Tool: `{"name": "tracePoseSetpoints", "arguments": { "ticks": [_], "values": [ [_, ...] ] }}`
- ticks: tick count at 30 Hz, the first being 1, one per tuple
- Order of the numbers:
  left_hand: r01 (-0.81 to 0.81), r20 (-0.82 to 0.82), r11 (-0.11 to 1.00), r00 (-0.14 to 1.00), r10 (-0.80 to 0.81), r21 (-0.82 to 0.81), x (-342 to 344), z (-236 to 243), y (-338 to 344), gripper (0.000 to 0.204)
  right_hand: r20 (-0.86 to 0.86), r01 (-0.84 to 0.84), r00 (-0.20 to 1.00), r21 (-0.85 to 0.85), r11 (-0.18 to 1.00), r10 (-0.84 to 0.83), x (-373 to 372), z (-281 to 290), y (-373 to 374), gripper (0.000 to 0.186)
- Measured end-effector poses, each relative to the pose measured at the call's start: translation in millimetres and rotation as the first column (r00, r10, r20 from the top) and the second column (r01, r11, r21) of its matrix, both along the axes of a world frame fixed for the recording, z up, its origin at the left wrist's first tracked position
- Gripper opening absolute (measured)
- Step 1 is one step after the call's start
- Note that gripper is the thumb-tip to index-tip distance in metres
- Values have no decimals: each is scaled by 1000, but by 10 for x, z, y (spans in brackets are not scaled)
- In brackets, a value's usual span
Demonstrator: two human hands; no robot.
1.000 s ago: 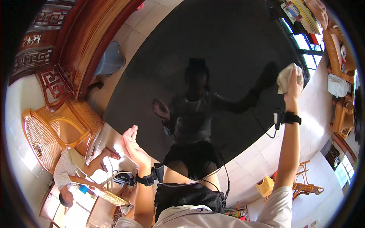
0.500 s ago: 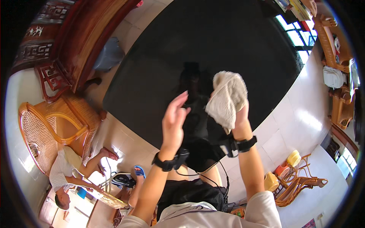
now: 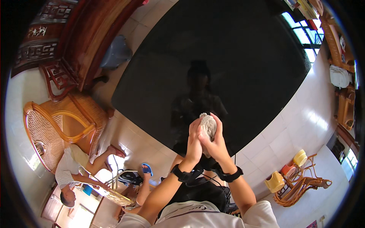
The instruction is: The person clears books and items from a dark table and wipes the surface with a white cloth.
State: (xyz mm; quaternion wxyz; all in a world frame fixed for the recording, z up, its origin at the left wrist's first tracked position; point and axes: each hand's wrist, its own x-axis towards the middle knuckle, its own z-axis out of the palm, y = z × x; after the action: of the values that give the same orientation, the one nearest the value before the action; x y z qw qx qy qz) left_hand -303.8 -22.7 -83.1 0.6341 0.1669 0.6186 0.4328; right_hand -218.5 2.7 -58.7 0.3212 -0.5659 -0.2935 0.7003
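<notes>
A beige cloth is bunched up between my two hands, over the near edge of the glossy black table. From the left side my left hand wraps round it. My right hand closes on it from the right, with fingers pointing away from me. Only the upper part of the bundle shows; palms and fingers cover the rest. Each wrist wears a black strap with a small device.
A wicker armchair stands at the left, with a seated person below it. A blue-grey plastic stool is beside the table's left edge. At the lower right sits a rattan rack with yellow containers.
Both hands have come together nearer my body. The cloth, which hung loose from my right hand, is now squeezed into a small bundle between both hands.
</notes>
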Motion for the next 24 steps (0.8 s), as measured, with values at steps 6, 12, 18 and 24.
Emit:
{"name": "tracePoseSetpoints", "arguments": {
  "ticks": [6, 12, 18, 24],
  "values": [
    [-13, 274, 999, 962, 3, 37, -218, 95, 52, 66, 22, 101, 995, 31, 994, -102, -236, -104, -110, 73],
    [198, 138, 943, 961, -241, 268, -445, 74, 68, 65, -15, 431, 900, -102, 896, -435, -394, -193, -6, 61],
    [400, -206, 851, 915, -347, 339, -522, 89, 257, 38, -200, 578, 789, -78, 812, -581, -71, -345, 585, 54],
    [463, 192, 810, 813, -550, 361, -77, -153, 738, 35, -179, 757, 649, 61, 650, -739, 535, -263, 796, 29]
  ]
}}
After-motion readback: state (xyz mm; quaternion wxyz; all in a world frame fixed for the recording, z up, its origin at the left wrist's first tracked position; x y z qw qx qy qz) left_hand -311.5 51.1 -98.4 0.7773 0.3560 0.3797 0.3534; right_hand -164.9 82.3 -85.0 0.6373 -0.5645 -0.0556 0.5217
